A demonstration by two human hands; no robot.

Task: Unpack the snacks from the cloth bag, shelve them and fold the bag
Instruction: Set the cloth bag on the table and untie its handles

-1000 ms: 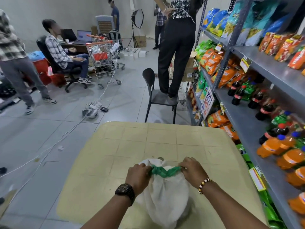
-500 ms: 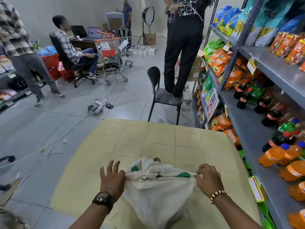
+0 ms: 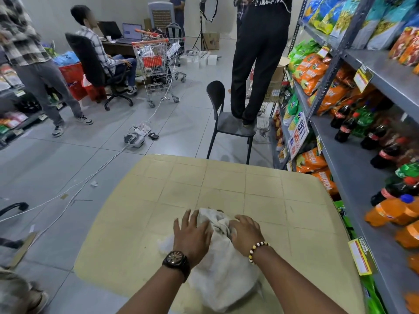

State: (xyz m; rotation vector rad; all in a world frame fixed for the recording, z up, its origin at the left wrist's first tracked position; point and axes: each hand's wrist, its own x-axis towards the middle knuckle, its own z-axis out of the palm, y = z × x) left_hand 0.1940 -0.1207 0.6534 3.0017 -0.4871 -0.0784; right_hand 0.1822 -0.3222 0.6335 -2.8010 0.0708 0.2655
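A white cloth bag lies bulging on the near part of the yellow tiled table, its mouth pointing away from me. My left hand, with a watch on the wrist, lies flat on the bag's upper left with its fingers spread. My right hand, with a bead bracelet, sits on the bunched mouth with its fingers curled into the cloth. The contents are hidden inside. To the right, a grey metal shelf holds orange snack bags and soda bottles.
A black chair stands just beyond the table, and a person stands on it beside the shelf. Cables and a power strip lie on the floor at left. Further back are a shopping cart and other people.
Both hands have moved inward from the bag's spread edges onto its top. The mouth, pulled wide half a second ago, is now bunched and its green handles are out of sight.
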